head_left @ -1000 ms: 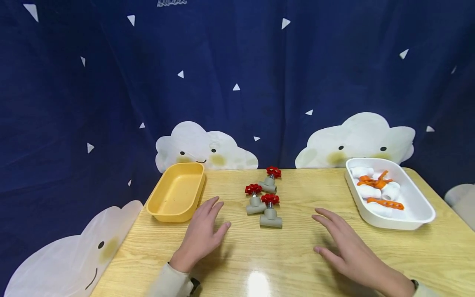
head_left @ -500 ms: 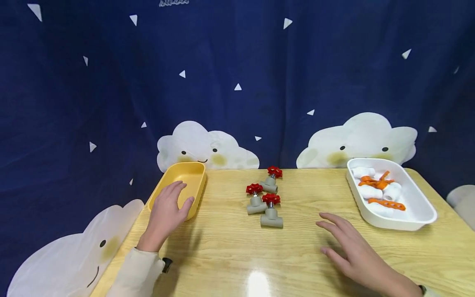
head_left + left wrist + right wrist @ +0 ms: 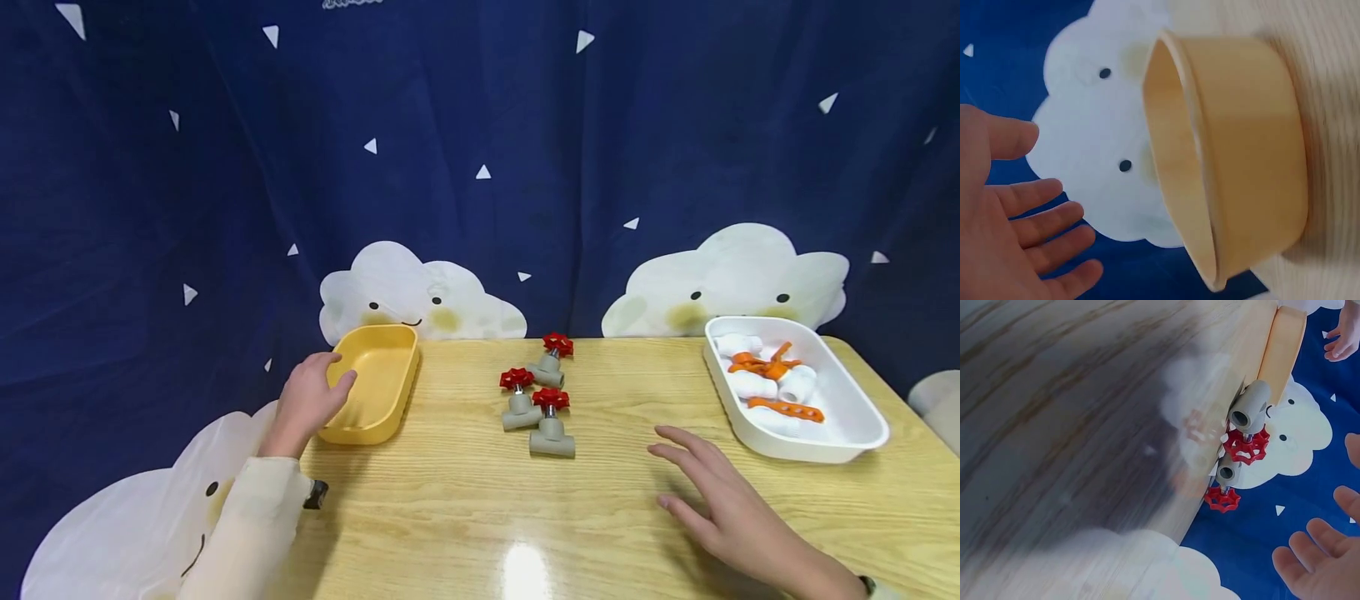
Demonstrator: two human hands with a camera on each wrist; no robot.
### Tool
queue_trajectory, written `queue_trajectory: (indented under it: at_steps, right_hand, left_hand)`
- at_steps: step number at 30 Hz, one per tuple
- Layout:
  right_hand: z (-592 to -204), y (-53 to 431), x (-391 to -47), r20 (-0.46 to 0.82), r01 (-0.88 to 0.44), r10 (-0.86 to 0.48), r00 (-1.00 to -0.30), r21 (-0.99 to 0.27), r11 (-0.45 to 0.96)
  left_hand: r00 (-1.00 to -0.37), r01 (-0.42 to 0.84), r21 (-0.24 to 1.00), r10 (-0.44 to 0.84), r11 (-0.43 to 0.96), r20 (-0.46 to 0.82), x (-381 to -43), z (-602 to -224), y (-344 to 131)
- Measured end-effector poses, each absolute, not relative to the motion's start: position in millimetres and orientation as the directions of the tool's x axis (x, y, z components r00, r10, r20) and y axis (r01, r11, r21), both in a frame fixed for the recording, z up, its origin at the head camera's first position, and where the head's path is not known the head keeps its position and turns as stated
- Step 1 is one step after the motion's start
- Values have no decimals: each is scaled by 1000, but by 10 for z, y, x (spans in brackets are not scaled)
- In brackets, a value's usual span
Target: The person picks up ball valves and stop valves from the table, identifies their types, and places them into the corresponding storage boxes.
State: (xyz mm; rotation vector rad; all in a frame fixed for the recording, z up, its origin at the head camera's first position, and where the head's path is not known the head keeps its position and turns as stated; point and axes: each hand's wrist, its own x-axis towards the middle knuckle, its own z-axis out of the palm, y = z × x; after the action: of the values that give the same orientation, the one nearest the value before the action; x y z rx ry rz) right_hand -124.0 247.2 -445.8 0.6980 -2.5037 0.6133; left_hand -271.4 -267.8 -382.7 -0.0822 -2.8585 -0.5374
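Observation:
My left hand is held at the left side of a yellow plastic tub, its fingers loosely bent with nothing in them. In the left wrist view the fingers are spread apart from the tub's rim. My right hand hovers above the table at the right, fingers relaxed and holding nothing. Between the hands stand three grey pipe valves with red handwheels: a left valve, a front valve and a back valve. The tub's visible inside holds nothing.
A white tray at the right back holds several white pipe fittings and orange strap-like pieces. The wooden table ends at a dark blue curtain printed with clouds.
My left hand has moved left, from in front of the valves' left side across the tub to its left side. The right hand has drifted slightly right. Valves and tray stay put.

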Motion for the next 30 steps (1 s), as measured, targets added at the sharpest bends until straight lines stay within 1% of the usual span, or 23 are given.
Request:
queue_trajectory:
  at_steps: [3,6,10,15,18,21,24,30]
  right_hand:
    - [-4450,2472,-1235,531,-556,-351,-771,-295,777]
    - [-4445,2479,-1238,538,-562,-353,-766,-293,774]
    - [-4438,2479,-1238,541,-569,-357,-762,-295,768]
    - [-4441,2478,-1226,540,-563,-349,-766,-303,769]
    - [-4455,2478,-1223,540,-560,-344,-768,-306,770]
    - [-4487,2468,-1216,529,-558,-346,-775,-313,769]
    - [-4518,2459,-1203,521,-561,-354,-777,-316,765]
    - [-4508,2461,-1198,529,-579,-376,-761,-290,762]
  left_hand:
    - [-990,66,348,19,935,137,-2844,-3769,-2769]
    - [-999,32,349,19,936,40,-2975,-3722,-2858]
    - [-999,-26,369,-11,929,-41,-3132,-3668,-2919]
    - [-991,-121,404,-90,907,-95,-3276,-3644,-2907]
    - [-979,-196,389,-160,900,-125,-3342,-3698,-2935]
    - [-957,-281,343,-239,896,-163,-3386,-3795,-3008]
    - [-945,-316,325,-265,891,-192,-3410,-3894,-3085]
    - [-944,-320,319,-269,892,-193,-3424,-4032,-3180]
